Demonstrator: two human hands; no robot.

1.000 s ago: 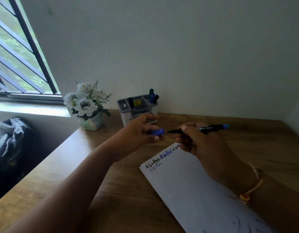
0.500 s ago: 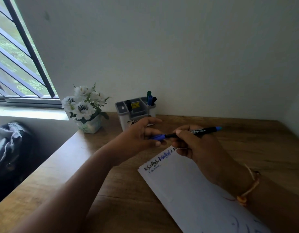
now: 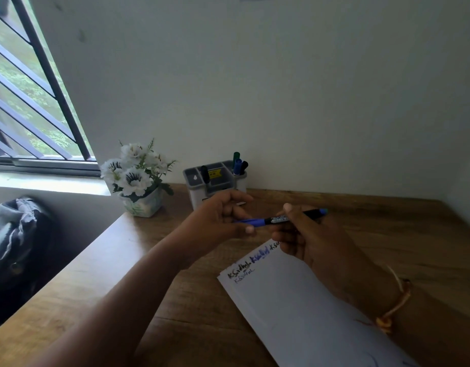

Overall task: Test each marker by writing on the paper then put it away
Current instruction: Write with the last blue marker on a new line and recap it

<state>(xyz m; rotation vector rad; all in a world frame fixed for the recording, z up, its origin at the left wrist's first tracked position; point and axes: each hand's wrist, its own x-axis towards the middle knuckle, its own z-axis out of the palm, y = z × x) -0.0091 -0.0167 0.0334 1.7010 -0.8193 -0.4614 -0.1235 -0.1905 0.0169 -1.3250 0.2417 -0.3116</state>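
A dark bag (image 3: 14, 247) slumps at the far left, below the window sill and clear of the work. On the wooden desk (image 3: 122, 260), a pot of white flowers (image 3: 138, 181) stands by the wall. Just to its right is the grey organizer (image 3: 218, 181), with 1 black marker in a left slot and 3 stored markers (image 3: 238, 164) upright in its right corner cup.

In front of the organizer, the left hand (image 3: 218, 221) pinches the blue cap (image 3: 248, 221) between thumb and fingers. The cap meets the black barrel of the marker (image 3: 279, 220), which is held roughly level above the desk. The right hand (image 3: 305, 234) is curled round that barrel with the thumb on top. The 2 hands are close and joined only through the marker.

The seam between cap and barrel is small and soft here, so I cannot tell whether the cap is fully home. I judge the step to be recapping after a test.

- Keep cap and barrel on 1 line.
- Brace with the right hand and push straight along the axis until the cap stops, rather than twisting or forcing it at an angle.
- Then let the left hand go and carry the marker to the right corner cup, lowering it between the 3 already there without knocking them.

The paper (image 3: 294, 300) lies beneath the right forearm, with its written samples (image 3: 249, 263) at the near-left corner. Keeping the arm off that fresh ink avoids smears.
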